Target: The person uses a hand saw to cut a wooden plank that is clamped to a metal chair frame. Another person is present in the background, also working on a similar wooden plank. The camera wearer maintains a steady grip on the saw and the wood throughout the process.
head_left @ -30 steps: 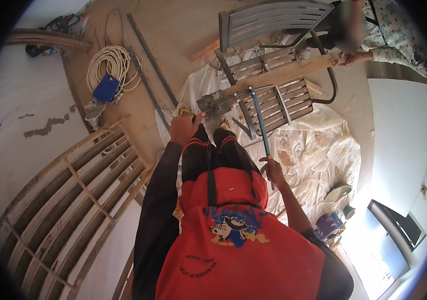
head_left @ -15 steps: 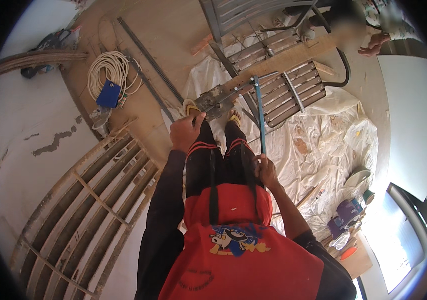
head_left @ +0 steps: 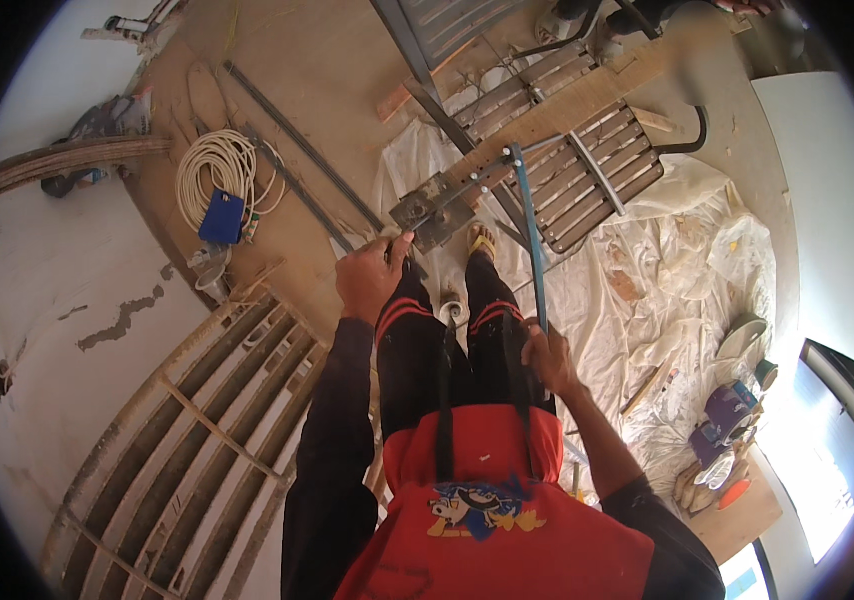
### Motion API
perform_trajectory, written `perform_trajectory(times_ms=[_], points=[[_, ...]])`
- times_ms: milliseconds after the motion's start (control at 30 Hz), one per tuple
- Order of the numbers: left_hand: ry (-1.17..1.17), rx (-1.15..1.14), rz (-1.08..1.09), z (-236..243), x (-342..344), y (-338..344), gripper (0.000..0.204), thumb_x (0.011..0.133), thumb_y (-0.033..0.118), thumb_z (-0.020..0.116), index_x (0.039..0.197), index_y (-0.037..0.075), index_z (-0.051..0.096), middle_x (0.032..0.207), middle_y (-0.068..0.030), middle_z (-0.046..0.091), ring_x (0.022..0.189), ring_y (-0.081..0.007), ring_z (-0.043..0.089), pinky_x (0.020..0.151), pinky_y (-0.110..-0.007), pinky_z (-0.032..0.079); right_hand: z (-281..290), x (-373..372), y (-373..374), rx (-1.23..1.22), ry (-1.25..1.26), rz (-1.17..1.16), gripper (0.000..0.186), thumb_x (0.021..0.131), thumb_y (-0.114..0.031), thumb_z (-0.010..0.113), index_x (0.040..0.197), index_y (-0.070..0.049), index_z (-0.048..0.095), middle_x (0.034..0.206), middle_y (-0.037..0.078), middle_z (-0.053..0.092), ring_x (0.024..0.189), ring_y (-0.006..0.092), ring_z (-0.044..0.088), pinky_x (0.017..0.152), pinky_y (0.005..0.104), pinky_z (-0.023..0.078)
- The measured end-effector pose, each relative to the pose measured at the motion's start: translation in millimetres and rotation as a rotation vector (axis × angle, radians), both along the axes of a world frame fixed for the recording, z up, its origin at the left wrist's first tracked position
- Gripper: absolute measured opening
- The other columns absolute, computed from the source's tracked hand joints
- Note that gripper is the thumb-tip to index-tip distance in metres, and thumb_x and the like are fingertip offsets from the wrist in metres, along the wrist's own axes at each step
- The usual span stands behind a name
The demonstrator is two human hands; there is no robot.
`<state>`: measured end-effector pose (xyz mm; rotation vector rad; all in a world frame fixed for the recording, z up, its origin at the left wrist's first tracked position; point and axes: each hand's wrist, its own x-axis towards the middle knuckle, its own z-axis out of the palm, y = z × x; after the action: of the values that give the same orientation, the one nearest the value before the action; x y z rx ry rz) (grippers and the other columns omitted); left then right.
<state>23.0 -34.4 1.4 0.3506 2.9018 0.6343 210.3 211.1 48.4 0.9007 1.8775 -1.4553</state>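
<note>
My left hand [head_left: 369, 272] is closed with the thumb and fingers pinching the near end of a thin metal rod [head_left: 444, 207]. The rod runs up and right to pins on a wooden plank [head_left: 562, 105]. My right hand [head_left: 551, 358] wraps round the lower end of a long blue metal bar [head_left: 529, 230], a lever with bolt-like pins at its top. That top end lies over the plank, against the rod. The plank rests across a slatted bench [head_left: 602, 185]. Below the rod, at the plank's near end, is a dark metal plate [head_left: 457, 220].
A grey plastic chair [head_left: 462, 25] stands beyond the bench. Crumpled plastic sheeting [head_left: 597, 300] covers the floor at right, with paint cans [head_left: 727, 410]. Cable coil [head_left: 217, 165], steel bars [head_left: 297, 140] and a leaning slatted frame [head_left: 207, 425] lie left. Another person's hand [head_left: 747, 5] shows top right.
The blue bar and my right hand appear slightly farther right and lower, partly from the view shifting. The other person's hand has moved up toward the view's edge. Both my hands keep their holds.
</note>
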Motion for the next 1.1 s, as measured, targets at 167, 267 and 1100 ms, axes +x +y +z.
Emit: perform_trajectory(times_ms=[167, 267, 1100], points=[[0.034, -0.004, -0.031, 7, -11, 0, 0.044, 0.086, 0.043, 0.055, 0.061, 0.006, 0.058, 0.052, -0.0114, 0.056, 0.047, -0.0295, 0.057, 0.043, -0.037, 0.044, -28, 16, -13, 0.191, 0.255, 0.151, 0.037, 0.092, -0.028, 0.038, 0.11, 0.002, 0.049, 0.059, 0.011, 0.055, 0.057, 0.0226, 0.057, 0.054, 0.0366, 0.045], [0.016, 0.036, -0.02, 3, -3, -3, 0.045, 0.085, 0.043, 0.056, 0.06, 0.006, 0.057, 0.05, -0.0114, 0.054, 0.046, -0.0295, 0.056, 0.042, -0.037, 0.042, -6, 8, -19, 0.214, 0.138, 0.152, 0.036, 0.092, -0.025, 0.038, 0.111, 0.003, 0.05, 0.059, 0.01, 0.057, 0.057, 0.0198, 0.057, 0.056, 0.0354, 0.044], [-0.072, 0.009, -0.015, 4, -16, -7, 0.04, 0.084, 0.041, 0.059, 0.064, 0.007, 0.063, 0.052, -0.0105, 0.057, 0.046, -0.0276, 0.057, 0.043, -0.035, 0.043, -22, 6, -19, -0.366, 0.057, -0.345, 0.057, 0.095, -0.05, 0.029, 0.106, 0.001, 0.052, 0.055, 0.005, 0.053, 0.039, 0.0067, 0.04, 0.038, 0.0205, 0.029]])
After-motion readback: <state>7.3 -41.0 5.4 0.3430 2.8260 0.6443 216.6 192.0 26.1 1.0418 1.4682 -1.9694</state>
